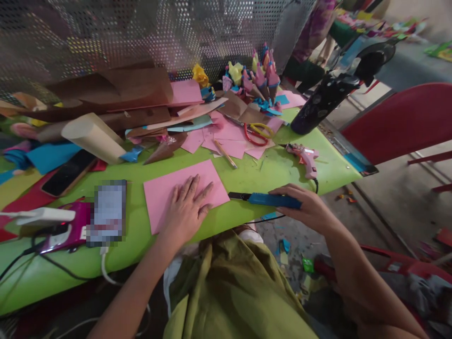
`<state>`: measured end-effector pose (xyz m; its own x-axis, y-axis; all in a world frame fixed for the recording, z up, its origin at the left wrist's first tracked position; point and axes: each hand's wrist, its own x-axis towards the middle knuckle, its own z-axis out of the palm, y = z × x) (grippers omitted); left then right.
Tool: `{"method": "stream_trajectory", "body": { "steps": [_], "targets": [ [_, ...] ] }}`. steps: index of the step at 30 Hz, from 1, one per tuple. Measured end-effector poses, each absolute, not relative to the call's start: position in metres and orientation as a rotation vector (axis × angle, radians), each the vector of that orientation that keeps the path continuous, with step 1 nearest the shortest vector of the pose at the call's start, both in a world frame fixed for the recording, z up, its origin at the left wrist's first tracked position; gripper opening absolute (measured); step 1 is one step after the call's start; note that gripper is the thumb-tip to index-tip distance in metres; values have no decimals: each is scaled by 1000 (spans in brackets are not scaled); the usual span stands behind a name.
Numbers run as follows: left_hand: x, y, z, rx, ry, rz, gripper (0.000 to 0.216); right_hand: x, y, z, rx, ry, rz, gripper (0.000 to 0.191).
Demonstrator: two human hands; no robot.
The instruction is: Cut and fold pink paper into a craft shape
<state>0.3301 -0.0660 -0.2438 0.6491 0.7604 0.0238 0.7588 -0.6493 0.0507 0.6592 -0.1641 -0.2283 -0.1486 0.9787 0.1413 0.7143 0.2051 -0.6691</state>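
Observation:
A pink sheet of paper [158,197] lies on the green table, slightly turned. My left hand [189,207] rests flat on it with the fingers spread. In my right hand [303,205] is a blue utility knife [270,200], gripped by its handle. The dark tip of the knife points left and is close to the right corner of the sheet; whether it touches the paper I cannot tell. A pencil [226,154] lies just behind the sheet.
Red-and-yellow-handled scissors [256,134] and a pink glue gun [303,157] lie behind my right hand. A black bottle [321,103] stands at the table's right edge. On the left are a phone [107,212] with a cable and a paper roll [93,136]. Paper scraps and paper cones [261,77] line the back.

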Motion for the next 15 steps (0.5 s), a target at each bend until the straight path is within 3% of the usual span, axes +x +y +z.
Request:
{"method": "stream_trajectory", "body": {
  "steps": [15],
  "targets": [
    [332,-69,-236,2784,1291,2,58,661,-163,-228,-1551,-1941,742,27]
  ]
}}
